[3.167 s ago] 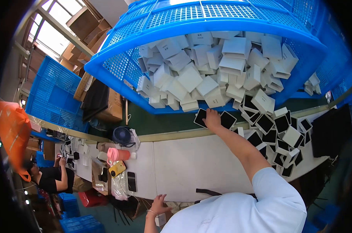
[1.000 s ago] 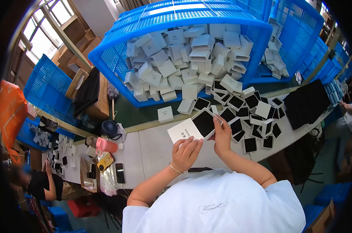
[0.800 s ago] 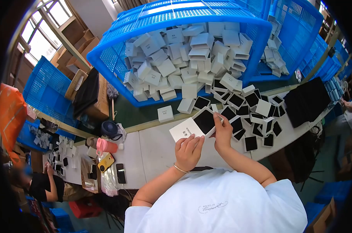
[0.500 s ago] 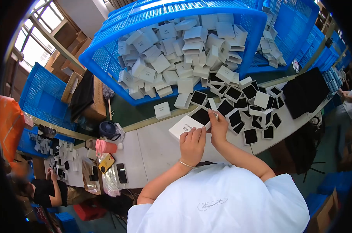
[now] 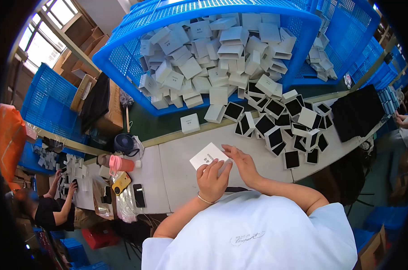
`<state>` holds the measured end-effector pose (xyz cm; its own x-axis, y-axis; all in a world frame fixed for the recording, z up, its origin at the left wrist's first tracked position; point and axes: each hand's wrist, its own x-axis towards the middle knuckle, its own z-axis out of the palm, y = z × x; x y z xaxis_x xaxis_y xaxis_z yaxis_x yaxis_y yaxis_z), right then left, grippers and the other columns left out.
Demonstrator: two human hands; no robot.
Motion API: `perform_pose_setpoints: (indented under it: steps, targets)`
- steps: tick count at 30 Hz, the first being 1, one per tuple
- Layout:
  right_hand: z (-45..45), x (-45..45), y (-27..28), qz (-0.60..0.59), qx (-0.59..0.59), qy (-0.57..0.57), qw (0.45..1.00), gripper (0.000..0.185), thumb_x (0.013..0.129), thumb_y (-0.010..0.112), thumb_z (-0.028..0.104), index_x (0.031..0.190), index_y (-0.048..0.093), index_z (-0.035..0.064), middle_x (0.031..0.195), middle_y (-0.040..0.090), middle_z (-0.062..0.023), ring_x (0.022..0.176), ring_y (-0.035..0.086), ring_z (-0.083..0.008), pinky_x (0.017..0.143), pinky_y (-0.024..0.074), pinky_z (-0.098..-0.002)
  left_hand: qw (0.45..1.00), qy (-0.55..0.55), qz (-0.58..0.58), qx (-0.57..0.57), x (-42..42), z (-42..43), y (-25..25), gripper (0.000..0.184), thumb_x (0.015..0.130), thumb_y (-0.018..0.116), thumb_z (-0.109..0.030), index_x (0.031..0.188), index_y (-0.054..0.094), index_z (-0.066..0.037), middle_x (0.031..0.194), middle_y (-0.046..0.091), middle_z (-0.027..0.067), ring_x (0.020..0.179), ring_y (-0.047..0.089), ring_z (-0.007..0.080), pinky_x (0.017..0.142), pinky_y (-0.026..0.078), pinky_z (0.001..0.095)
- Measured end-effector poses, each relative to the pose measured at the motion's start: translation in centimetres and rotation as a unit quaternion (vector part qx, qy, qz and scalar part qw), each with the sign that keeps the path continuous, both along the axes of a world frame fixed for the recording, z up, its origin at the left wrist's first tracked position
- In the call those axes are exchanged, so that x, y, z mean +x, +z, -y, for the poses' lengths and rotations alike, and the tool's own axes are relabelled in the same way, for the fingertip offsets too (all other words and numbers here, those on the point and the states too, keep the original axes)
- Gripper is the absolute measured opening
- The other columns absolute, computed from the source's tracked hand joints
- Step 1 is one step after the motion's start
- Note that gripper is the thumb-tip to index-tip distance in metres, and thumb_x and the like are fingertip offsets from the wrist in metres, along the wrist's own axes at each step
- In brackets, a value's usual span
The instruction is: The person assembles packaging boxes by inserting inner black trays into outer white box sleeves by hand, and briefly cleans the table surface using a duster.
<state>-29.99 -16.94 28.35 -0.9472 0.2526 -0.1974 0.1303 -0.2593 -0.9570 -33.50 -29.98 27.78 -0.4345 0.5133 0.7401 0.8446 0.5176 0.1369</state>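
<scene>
A small white box (image 5: 207, 156) with dark printing on its top is held over the table in my left hand (image 5: 213, 181), whose fingers grip its near edge. My right hand (image 5: 243, 166) is beside the box's right corner, fingers stretched out; whether the fingertips touch it is unclear. Beyond my hands, several white box halves with black linings (image 5: 291, 159) lie in a loose heap. A single white box (image 5: 190, 123) sits on the table's far edge.
A large blue crate (image 5: 309, 45) on its side holds many white boxes (image 5: 190, 69). Black cloth (image 5: 354, 112) lies right. A pink cup (image 5: 121, 164), a small fan (image 5: 124, 143), a yellow phone (image 5: 121, 184) and a black phone (image 5: 138, 195) are left. A co-worker (image 5: 55, 211) sits far left.
The black-lined half my right hand was holding against the white box is no longer visible. My right hand's fingers have straightened, and both hands with the box have shifted slightly left.
</scene>
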Motion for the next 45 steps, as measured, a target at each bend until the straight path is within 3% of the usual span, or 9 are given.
perform_pose_setpoints:
  steps: [8,13,23,27,33,37,39,41,45]
  targets:
    - [-2.5,-8.7,-15.0,0.138,0.323,0.259,0.900,0.041,0.084,0.061,0.041,0.105,0.066,0.0066,0.115,0.058,-0.0161,0.111,0.051,-0.0288,0.090,0.0432,-0.0382,0.807,0.213,0.514,-0.196,5.6,15.3,-6.0,0.048,0.061,0.078,-0.024,0.106,0.063,-0.014,0.091,0.062,0.0092,0.086,0.059,0.0274,0.074,0.043,0.0368]
    - [-2.6,-18.0,-18.1,0.052,0.693,0.125,0.708,0.077,0.066,0.077,0.033,0.130,0.043,0.0082,0.135,0.035,-0.0203,0.129,0.031,-0.0345,0.098,0.0317,-0.0519,0.652,0.265,0.615,-0.354,11.1,26.1,-12.3,0.060,0.054,0.082,-0.035,0.109,0.064,-0.018,0.098,0.062,0.0091,0.094,0.060,0.0264,0.082,0.044,0.0413]
    - [-5.6,-21.7,-19.5,0.071,0.680,0.088,0.724,0.085,0.057,0.080,0.025,0.132,0.043,0.0098,0.131,0.037,-0.0193,0.126,0.032,-0.0351,0.097,0.0316,-0.0494,0.808,0.137,0.573,-0.019,-12.1,12.6,-14.1,0.066,0.065,0.081,-0.019,0.121,0.051,-0.002,0.113,0.053,0.0186,0.107,0.053,0.0328,0.090,0.045,0.0388]
    - [-4.1,-15.0,-17.0,0.028,0.586,0.156,0.795,0.081,0.060,0.079,0.025,0.131,0.044,0.0091,0.131,0.035,-0.0197,0.125,0.032,-0.0368,0.098,0.0317,-0.0474,0.909,0.083,0.345,-0.220,-23.9,4.4,-15.2,0.108,0.048,0.087,-0.017,0.139,0.029,-0.013,0.133,0.038,0.0189,0.129,0.031,0.0381,0.107,0.026,0.0466]
    - [-5.4,-9.2,-15.8,-0.081,0.529,0.258,0.804,0.076,0.066,0.077,0.028,0.131,0.043,0.0092,0.134,0.035,-0.0178,0.124,0.034,-0.0371,0.100,0.0291,-0.0489,0.877,0.007,0.327,-0.352,-30.5,2.0,-19.6,0.114,0.046,0.086,-0.021,0.141,0.024,-0.013,0.131,0.039,0.0174,0.132,0.028,0.0332,0.109,0.019,0.0501]
    - [-9.8,-9.5,-12.0,0.029,0.683,-0.079,0.725,0.066,0.076,0.068,0.037,0.129,0.044,0.0064,0.130,0.040,-0.0182,0.121,0.038,-0.0341,0.096,0.0327,-0.0440,0.856,-0.012,0.482,-0.187,-27.4,3.6,-16.1,0.104,0.054,0.082,-0.021,0.141,0.026,-0.010,0.131,0.039,0.0163,0.132,0.031,0.0286,0.108,0.022,0.0510]
    - [-12.9,-11.3,-12.4,0.094,0.686,-0.093,0.715,0.065,0.076,0.067,0.039,0.127,0.046,0.0036,0.122,0.048,-0.0187,0.115,0.043,-0.0330,0.091,0.0368,-0.0440,0.818,-0.044,0.571,-0.059,-24.2,5.3,-15.0,0.101,0.056,0.082,-0.020,0.141,0.026,-0.010,0.133,0.038,0.0161,0.131,0.032,0.0273,0.107,0.024,0.0515]
    - [-14.7,-13.3,-11.9,0.180,0.666,-0.013,0.724,0.064,0.076,0.067,0.038,0.126,0.047,0.0047,0.110,0.057,-0.0180,0.104,0.054,-0.0319,0.084,0.0437,-0.0430,0.417,-0.158,0.859,0.252,-20.0,6.8,-14.1,0.097,0.061,0.079,-0.023,0.141,0.027,-0.008,0.140,0.034,0.0168,0.134,0.029,0.0306,0.107,0.024,0.0555]
    - [-17.8,-16.1,-13.6,0.252,0.638,0.175,0.706,0.058,0.073,0.069,0.030,0.124,0.051,0.0080,0.100,0.062,-0.0172,0.092,0.061,-0.0316,0.078,0.0497,-0.0405,0.162,-0.356,0.803,0.450,-12.9,3.7,-9.1,0.095,0.066,0.076,-0.037,0.142,0.026,-0.010,0.142,0.033,0.0183,0.134,0.023,0.0434,0.105,0.020,0.0638]
